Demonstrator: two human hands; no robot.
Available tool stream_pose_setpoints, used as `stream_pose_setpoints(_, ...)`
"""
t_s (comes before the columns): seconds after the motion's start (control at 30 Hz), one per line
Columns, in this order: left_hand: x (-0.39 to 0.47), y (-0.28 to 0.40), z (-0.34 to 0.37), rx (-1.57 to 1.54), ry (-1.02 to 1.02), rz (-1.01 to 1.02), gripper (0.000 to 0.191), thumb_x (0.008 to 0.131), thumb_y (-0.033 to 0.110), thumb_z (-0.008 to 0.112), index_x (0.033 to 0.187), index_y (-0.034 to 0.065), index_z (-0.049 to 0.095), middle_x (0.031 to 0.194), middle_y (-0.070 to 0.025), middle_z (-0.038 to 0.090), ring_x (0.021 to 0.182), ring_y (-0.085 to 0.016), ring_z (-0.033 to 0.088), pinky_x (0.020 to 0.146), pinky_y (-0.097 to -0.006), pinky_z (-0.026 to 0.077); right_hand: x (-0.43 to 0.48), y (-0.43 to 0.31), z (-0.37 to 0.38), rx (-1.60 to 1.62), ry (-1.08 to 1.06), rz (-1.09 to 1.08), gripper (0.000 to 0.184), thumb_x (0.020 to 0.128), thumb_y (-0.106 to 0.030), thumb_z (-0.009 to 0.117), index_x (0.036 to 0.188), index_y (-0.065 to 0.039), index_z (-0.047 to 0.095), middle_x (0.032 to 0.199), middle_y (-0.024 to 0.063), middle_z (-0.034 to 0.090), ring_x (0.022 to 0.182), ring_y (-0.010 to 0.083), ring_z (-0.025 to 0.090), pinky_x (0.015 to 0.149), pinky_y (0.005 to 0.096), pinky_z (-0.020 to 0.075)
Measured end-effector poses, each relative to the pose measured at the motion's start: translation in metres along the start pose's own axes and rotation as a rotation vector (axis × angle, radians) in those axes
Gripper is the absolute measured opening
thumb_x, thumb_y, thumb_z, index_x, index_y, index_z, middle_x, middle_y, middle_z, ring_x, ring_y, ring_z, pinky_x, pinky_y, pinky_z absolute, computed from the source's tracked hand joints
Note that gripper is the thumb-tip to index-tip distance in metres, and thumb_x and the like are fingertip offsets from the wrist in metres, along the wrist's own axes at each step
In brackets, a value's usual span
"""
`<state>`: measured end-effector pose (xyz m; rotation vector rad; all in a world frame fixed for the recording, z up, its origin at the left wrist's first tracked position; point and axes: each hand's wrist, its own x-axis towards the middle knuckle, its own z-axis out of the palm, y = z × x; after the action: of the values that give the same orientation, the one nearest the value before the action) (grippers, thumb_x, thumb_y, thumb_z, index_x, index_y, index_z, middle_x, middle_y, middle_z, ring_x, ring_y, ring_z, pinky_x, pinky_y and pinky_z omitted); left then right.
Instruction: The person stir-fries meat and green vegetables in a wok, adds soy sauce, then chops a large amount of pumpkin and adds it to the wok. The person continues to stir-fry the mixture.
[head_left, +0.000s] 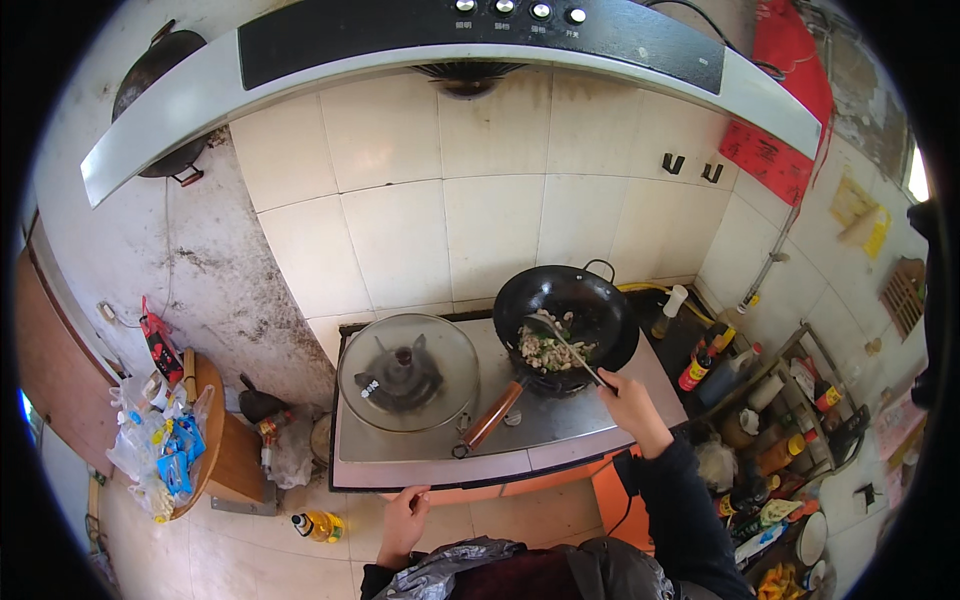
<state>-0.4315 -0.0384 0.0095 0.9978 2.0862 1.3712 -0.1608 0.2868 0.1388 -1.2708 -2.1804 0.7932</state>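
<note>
My right hand (634, 409) grips the handle of a metal spatula (566, 341), whose head lies among the food in a black wok (607, 304). Chopped, pale pieces with bits of green (551, 352) lie in the wok's lower part. The wok's wooden handle (491, 416) points toward me, and no hand is on it. My left hand (405, 521) is by the front edge of the counter, its fingers curled together with nothing seen in them. To the left, a glass lid (409, 375) covers the other burner of the gas stove (435, 450).
A range hood (480, 64) juts out above. Bottles (697, 364) and a crowded rack (795, 405) stand at right. A bottle of yellow oil (319, 526) is on the floor at left, near a wooden table (214, 442) with plastic bags. A yellow hose (641, 286) runs behind the wok.
</note>
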Motion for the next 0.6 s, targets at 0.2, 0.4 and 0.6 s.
stream_pose_setpoints(0.2, -0.001, -0.004, -0.001, 0.022, 0.032, 0.049, 0.02, 0.097, 0.013, 0.061, 0.111, 0.0006, 0.068, 0.08, -0.0072, 0.067, 0.071, -0.013, 0.062, 0.066, -0.028, 0.05, -0.002, 0.007, 0.002, -0.11, 0.026, -0.06, 0.035, 0.093, -0.02, 0.06, 0.123, -0.003, 0.066, 0.099, 0.0278, 0.067, 0.095, 0.0439, 0.065, 0.082, 0.0473, 0.0526)
stream_pose_setpoints(0.4, -0.001, 0.003, 0.0, -0.007, 0.028, 0.054, 0.02, 0.096, 0.013, 0.063, 0.111, 0.0006, 0.068, 0.077, -0.0084, 0.064, 0.069, -0.015, 0.06, 0.065, -0.0283, 0.048, 0.026, 0.057, 0.007, -0.121, 0.263, 0.071, 0.038, 0.092, -0.021, 0.06, 0.126, -0.003, 0.063, 0.095, 0.0289, 0.067, 0.091, 0.0459, 0.065, 0.079, 0.0486, 0.053)
stream_pose_setpoints(0.6, 0.001, 0.006, 0.003, 0.016, 0.005, 0.075, 0.02, 0.095, 0.011, 0.063, 0.11, 0.0005, 0.068, 0.078, -0.0088, 0.066, 0.07, -0.015, 0.06, 0.067, -0.028, 0.049, 0.032, 0.04, 0.021, 0.337, 0.003, 0.436, 0.046, 0.09, -0.022, 0.063, 0.131, -0.001, 0.059, 0.088, 0.0249, 0.069, 0.083, 0.04, 0.069, 0.073, 0.042, 0.0532)
